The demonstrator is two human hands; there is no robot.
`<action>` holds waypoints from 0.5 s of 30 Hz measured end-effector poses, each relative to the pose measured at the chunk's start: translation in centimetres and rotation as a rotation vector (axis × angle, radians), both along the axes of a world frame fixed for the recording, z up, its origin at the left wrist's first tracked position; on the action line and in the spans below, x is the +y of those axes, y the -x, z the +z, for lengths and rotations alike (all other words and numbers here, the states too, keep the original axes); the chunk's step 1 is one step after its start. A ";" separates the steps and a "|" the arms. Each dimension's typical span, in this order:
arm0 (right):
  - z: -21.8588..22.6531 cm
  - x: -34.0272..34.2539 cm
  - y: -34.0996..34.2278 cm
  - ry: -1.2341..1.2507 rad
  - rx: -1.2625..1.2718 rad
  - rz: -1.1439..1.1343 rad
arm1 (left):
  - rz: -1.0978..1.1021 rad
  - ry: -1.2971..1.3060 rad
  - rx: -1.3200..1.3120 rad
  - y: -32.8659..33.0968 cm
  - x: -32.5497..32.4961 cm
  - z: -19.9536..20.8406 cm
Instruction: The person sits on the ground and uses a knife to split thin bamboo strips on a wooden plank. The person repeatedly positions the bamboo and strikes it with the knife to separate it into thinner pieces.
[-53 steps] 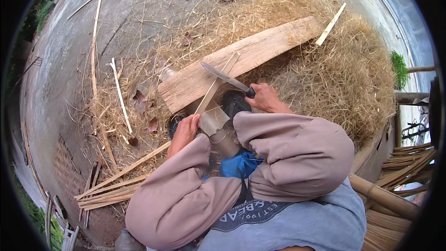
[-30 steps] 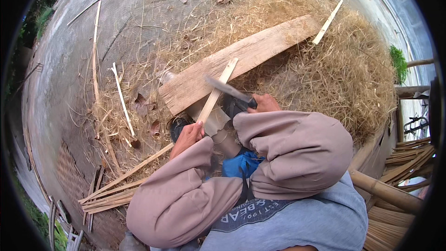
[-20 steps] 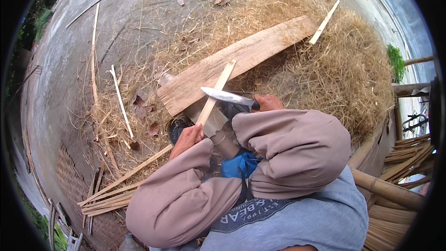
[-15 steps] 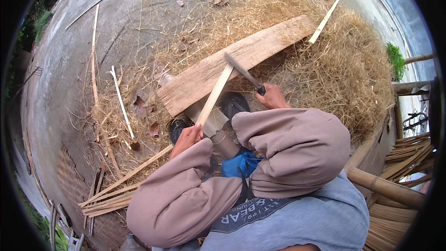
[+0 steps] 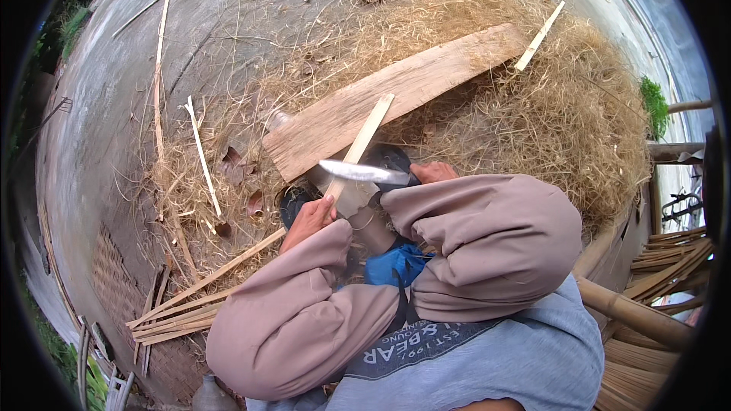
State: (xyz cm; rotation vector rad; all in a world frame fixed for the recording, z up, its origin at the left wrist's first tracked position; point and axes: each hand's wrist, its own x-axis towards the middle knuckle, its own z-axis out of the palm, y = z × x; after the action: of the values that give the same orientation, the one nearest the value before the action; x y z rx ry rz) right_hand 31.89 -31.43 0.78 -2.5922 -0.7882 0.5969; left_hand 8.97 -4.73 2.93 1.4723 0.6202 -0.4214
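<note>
At the far left, the grey ground (image 5: pixel 95 137) is being partly covered by a woven mat (image 5: pixel 114 270). Beside it, a fanned bundle of strips (image 5: pixel 179 325) is being overlapped by the left trouser leg (image 5: pixel 285 320), and above these a thin pale stick (image 5: pixel 203 156) is being surrounded by loose shavings (image 5: pixel 160 190). Farther right, the lower end of a pale wooden strip (image 5: pixel 371 128) is being gripped by the left hand (image 5: pixel 311 218), its fingers being closed around the wood. The strip is being held aslant, its upper end over a broad plank (image 5: pixel 442 72). Between hand and plank, it is being crossed by the blade of a knife (image 5: pixel 358 171); whether they are touching cannot be told. The knife's dark handle is being grasped in the bent fingers of the right hand (image 5: pixel 435 172), the wrist being hidden by the right knee (image 5: pixel 525 213). Beyond the plank's right end, a short strip (image 5: pixel 540 36) is being supported by heaped curly shavings (image 5: pixel 563 122).
</note>
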 end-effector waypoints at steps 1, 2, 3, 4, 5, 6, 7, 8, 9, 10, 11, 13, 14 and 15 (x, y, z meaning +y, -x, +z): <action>0.0 -0.4 0.3 0.019 -0.010 0.020 | 0.004 0.008 0.001 0.3 -0.2 0.0; -0.3 -0.9 -1.1 -0.033 0.012 -0.077 | 0.000 0.010 -0.015 -0.1 -0.2 0.3; -0.8 -1.3 -3.4 -0.085 0.033 -0.174 | -0.005 0.011 -0.031 -0.6 -0.2 0.5; -0.9 -1.0 -4.1 -0.138 0.069 -0.264 | -0.012 -0.004 -0.039 -0.5 -0.2 0.6; -0.7 -1.3 -4.2 -0.043 0.090 -0.193 | -0.020 -0.019 -0.047 -0.5 -0.2 0.7; -1.2 -1.1 -3.6 0.021 0.091 -0.036 | -0.030 -0.034 -0.056 -0.5 -0.2 0.9; -2.3 -1.5 -2.8 0.090 0.085 0.121 | -0.024 -0.057 -0.073 -0.7 -0.4 0.4; -2.4 -1.2 -1.7 0.154 0.085 0.287 | -0.010 -0.085 -0.084 -0.6 -0.3 -0.2; -2.2 -1.9 -0.7 0.122 0.070 0.393 | 0.003 -0.113 -0.094 -0.4 -0.2 -0.9; -0.7 -0.4 -0.1 0.129 0.105 0.332 | 0.019 -0.241 -0.070 0.6 0.1 -0.3; 1.2 0.2 0.1 0.160 0.133 0.241 | 0.009 -0.345 -0.061 0.1 -0.1 -0.1; 2.1 0.8 -0.6 0.068 0.098 -0.016 | 0.000 -0.475 -0.104 -0.8 -0.4 0.4; 1.9 0.7 -1.0 0.063 0.107 -0.052 | -0.013 -0.521 -0.124 -1.1 -0.5 0.6; 1.6 0.7 -1.3 0.057 0.117 -0.087 | -0.026 -0.567 -0.143 -1.3 -0.6 0.8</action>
State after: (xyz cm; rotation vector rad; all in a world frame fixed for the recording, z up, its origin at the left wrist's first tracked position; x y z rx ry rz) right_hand 33.20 -30.72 2.35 -2.5998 -0.6261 0.7469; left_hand 10.28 -5.31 3.76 2.0305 0.6348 -0.1577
